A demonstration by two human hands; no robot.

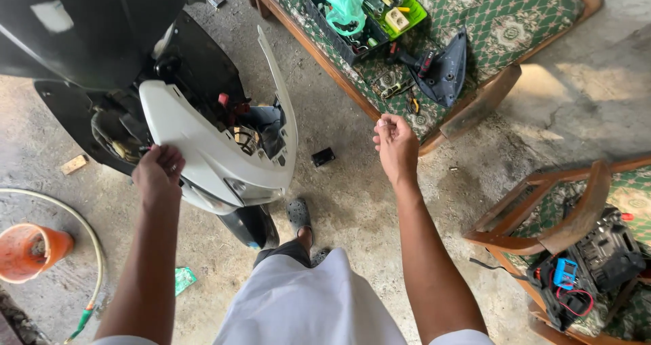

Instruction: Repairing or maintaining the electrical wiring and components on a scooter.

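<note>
White front fairing panel [217, 148] of the scooter [88, 40] sits left of centre, tilted, its pointed tip up toward the top of frame and its lower end just above the front wheel [252, 226]. Left hand [158, 172] is on the panel's lower left edge, fingers curled over the rim, gripping it. Behind the panel: exposed wiring and dark inner parts, black bodywork above and left

Right hand [395, 141] is well apart from the panel, raised over the concrete floor [352, 203], fingertips pinched together near the top; something small may be held between them, can't tell what

Between the hands, on the floor: a small black box-like part [323, 156], nearer the panel's right edge than the right hand

Further out: wooden settee with green patterned cushion [488, 19] at top, carrying a tool tray [366, 19] with a green plastic bag, loose tools and a dark plastic cover piece [444, 70]. Second wooden chair [563, 216] at lower right with a black part, a blue meter [564, 272] and red/black leads. Orange cone-shaped item [27, 250] and a hose [81, 236] at left. Sandalled foot [298, 216] just below the panel
</note>
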